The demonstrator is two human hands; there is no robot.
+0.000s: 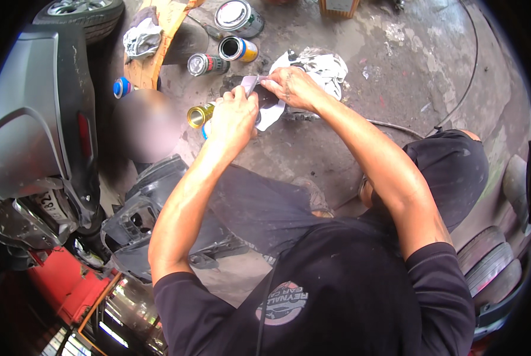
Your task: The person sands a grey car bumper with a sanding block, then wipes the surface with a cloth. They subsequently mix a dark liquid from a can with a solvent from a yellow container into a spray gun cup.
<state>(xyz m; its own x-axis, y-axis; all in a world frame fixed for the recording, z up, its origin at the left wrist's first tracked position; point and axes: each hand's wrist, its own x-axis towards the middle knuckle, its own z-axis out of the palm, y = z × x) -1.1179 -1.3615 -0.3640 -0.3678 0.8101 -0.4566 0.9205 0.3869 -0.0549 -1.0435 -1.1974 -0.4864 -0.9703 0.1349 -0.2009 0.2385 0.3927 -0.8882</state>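
In front of me, both of my hands are together over the floor on a thin pale sheet (250, 84) that looks like paper. My left hand (235, 118) has its fingers closed on the sheet's left side. My right hand (292, 86) pinches its upper right edge. A white flap (271, 116) hangs below my right hand; whether it belongs to the same sheet I cannot tell. Close to my left hand is a gold can (200, 115), with a blue-rimmed container partly hidden beside it. Behind my right hand lies a crumpled white rag (327, 66).
Beyond my hands stand an open yellow-and-blue can (247, 51), a grey can (208, 64) and a large lidded can (240, 19). A cardboard piece (167, 26) bears another rag. Car bumpers (34, 113) fill the left. A hose (474, 65) curves on the right, near stacked tires (485, 255).
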